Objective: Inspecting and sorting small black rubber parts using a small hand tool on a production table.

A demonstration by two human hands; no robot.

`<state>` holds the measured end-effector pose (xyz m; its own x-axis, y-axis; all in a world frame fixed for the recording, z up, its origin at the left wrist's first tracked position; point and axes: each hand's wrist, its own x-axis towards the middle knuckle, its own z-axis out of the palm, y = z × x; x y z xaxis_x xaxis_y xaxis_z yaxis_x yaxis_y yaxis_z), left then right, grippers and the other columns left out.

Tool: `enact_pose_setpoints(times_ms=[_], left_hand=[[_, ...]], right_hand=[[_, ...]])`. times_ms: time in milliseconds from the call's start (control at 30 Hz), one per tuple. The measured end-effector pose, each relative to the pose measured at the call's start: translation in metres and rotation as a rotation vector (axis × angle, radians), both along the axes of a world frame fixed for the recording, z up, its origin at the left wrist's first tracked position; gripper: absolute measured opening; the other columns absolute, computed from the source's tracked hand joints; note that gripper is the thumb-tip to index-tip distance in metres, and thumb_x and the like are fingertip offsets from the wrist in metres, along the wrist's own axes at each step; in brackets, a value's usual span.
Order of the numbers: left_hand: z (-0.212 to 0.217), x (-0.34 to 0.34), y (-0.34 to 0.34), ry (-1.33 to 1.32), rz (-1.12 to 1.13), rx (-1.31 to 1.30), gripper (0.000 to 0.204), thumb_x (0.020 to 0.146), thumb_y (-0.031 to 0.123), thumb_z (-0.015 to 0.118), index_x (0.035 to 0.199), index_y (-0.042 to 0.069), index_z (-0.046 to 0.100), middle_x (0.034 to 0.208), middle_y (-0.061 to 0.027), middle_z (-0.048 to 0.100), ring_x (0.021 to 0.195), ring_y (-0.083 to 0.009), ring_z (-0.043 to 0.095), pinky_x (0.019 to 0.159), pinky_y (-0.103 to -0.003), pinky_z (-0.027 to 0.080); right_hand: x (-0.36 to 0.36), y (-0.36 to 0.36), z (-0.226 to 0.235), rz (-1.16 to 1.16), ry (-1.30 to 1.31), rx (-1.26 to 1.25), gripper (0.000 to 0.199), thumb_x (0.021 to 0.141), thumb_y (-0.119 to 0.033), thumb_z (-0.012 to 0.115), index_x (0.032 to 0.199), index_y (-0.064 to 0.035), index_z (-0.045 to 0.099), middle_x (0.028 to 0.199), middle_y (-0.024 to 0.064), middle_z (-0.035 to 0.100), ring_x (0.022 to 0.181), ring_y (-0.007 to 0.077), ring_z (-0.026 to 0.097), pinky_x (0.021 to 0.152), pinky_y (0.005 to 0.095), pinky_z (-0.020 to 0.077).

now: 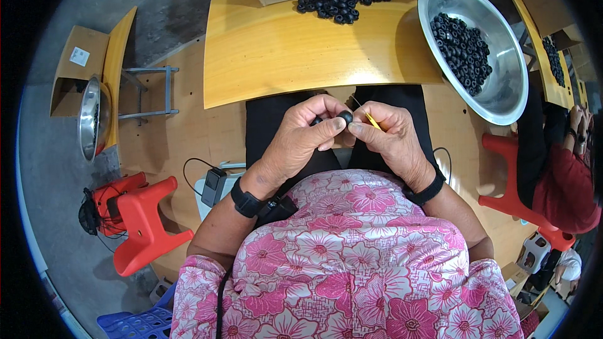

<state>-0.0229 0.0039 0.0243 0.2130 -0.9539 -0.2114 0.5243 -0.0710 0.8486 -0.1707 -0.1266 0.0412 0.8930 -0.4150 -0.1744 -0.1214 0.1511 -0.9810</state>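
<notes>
At the left edge of the frame, a metal bowl (pixel 90 119) sits just below an open cardboard box (pixel 94 47); lower down is a red plastic stool (pixel 151 223). A yellow tabletop (pixel 276 44) spans the upper middle. Just below its edge, at the centre of the frame, the person's left hand (pixel 301 132) pinches a small, round black piece (pixel 345 117) between thumb and fingers; a second black piece (pixel 316 121) shows among that hand's fingers. Above, at top centre, more black pieces (pixel 339 6) lie heaped on the table. The right hand (pixel 392 130), close beside the pinched piece, grasps a thin yellow tool (pixel 372 120) in bent fingers. At upper right, a large metal bowl (pixel 510 81) holds many black rings (pixel 461 53). At the far right sits another person in dark red (pixel 568 194).
</notes>
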Motion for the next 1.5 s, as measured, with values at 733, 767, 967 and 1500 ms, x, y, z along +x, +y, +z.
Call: enact_pose_setpoints(times_ms=[733, 767, 967, 1500], left_hand=[[-0.008, 0.105, -0.088, -0.98, 0.351, 0.102, 0.019, 0.089, 0.011, 0.065, 0.106, 0.004, 0.067, 0.072, 0.0046, 0.049, 0.069, -0.0037, 0.044, 0.061, -0.022, 0.039], [-0.01, 0.11, -0.093, -0.981, 0.352, 0.102, 0.019, 0.089, 0.011, 0.065, 0.106, 0.004, 0.067, 0.072, 0.0046, 0.049, 0.069, -0.0037, 0.044, 0.061, -0.022, 0.039], [-0.014, 0.117, -0.119, -1.226, 0.315, 0.181, 0.028, 0.078, 0.011, 0.075, 0.104, 0.006, 0.066, 0.068, 0.0002, 0.048, 0.063, -0.0096, 0.046, 0.062, -0.027, 0.043], [-0.029, 0.11, -0.105, -1.515, 0.229, 0.162, 0.025, 0.075, 0.012, 0.075, 0.096, 0.004, 0.063, 0.074, -0.0096, 0.057, 0.066, -0.0233, 0.056, 0.063, -0.035, 0.047]], right_hand=[[0.0, -0.001, -0.008, -0.092, -0.044, -0.087, 0.012, 0.09, -0.009, 0.066, 0.085, 0.0011, 0.062, 0.077, -0.0004, 0.059, 0.075, 0.0052, 0.051, 0.069, 0.0219, 0.0433], [0.001, -0.001, -0.007, -0.092, -0.039, -0.072, 0.011, 0.09, -0.009, 0.066, 0.085, 0.0012, 0.063, 0.077, -0.0003, 0.059, 0.075, 0.0053, 0.051, 0.069, 0.022, 0.0434], [0.001, -0.006, -0.006, -0.108, -0.027, -0.06, 0.009, 0.088, -0.007, 0.065, 0.083, 0.0005, 0.063, 0.076, 0.0008, 0.06, 0.074, 0.0066, 0.053, 0.07, 0.023, 0.0443], [0.001, -0.003, -0.003, -0.098, -0.055, -0.072, 0.013, 0.092, -0.008, 0.064, 0.082, 0.0007, 0.061, 0.079, 0.0024, 0.065, 0.077, 0.0069, 0.059, 0.071, 0.0227, 0.0475]])
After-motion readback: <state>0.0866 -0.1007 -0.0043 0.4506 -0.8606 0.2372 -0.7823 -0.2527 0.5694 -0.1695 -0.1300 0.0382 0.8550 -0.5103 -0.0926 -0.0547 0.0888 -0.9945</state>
